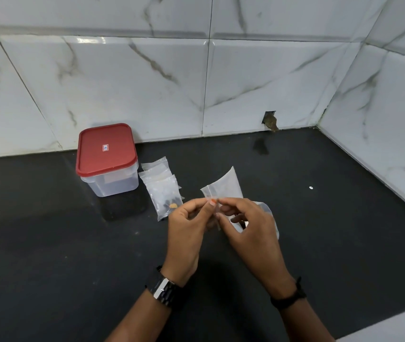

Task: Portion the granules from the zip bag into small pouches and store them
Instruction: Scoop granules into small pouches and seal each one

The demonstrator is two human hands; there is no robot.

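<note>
Over the black counter (61,243), my left hand (186,233) and my right hand (248,230) pinch the top edge of a small clear pouch (217,218) between their fingertips. Behind the hands a larger clear zip bag (226,186) stands or leans, partly hidden by my right hand; its lower part (268,213) shows to the right. A pile of small clear pouches (162,188) lies to the left, one holding dark and yellowish bits. A clear plastic container with a red lid (106,151) stands further left, lid on.
Marble-patterned tiled walls (147,82) close off the counter at the back and the right. A small hole in the wall (270,120) sits at the counter's back edge. A tiny white speck (310,188) lies on the counter to the right.
</note>
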